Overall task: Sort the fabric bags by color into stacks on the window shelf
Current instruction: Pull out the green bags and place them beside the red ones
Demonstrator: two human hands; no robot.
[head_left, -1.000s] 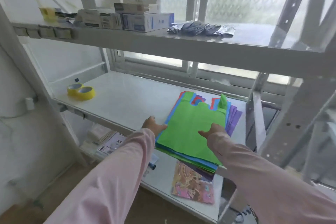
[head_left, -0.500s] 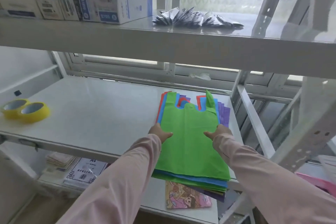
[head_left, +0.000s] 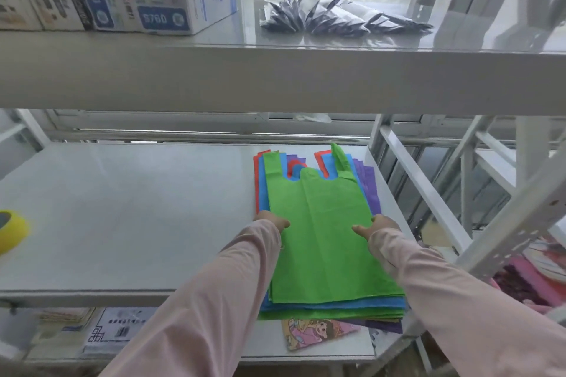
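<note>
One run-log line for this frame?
stage: sorting not started | mixed stack of flat fabric bags: green on top, overhangs grey shelf front | left hand: stack's left edge | right hand: right edge | grip: unclear

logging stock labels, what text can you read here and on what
"9760", last digits unsure: blue panel of the white box on the upper shelf.
Other box print: too blurred.
Paper pack label below: too blurred.
Fabric bags: no text.
</note>
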